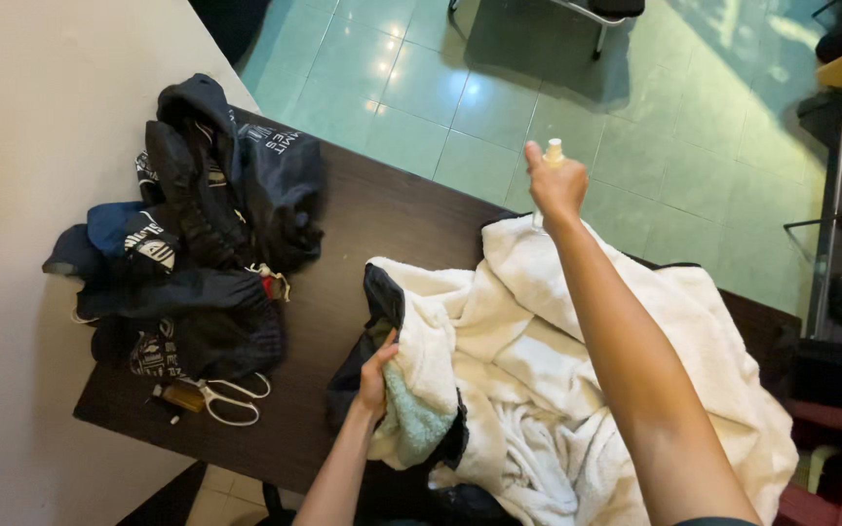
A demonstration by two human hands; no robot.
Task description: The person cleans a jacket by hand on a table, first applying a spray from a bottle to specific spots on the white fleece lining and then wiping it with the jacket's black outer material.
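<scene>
While the small spray bottle (pixel 554 151) is clenched upright in the right hand (pixel 555 185), the white towel (pixel 538 351) below is pinned by the left hand (pixel 378 375).

Fluffy white towel cloth (pixel 577 390), soft and rough. Dark smooth wood table (pixel 382 209), a bit shiny. Glossy green floor tiles (pixel 499 107), shiny white scissors (pixel 231 399).
</scene>
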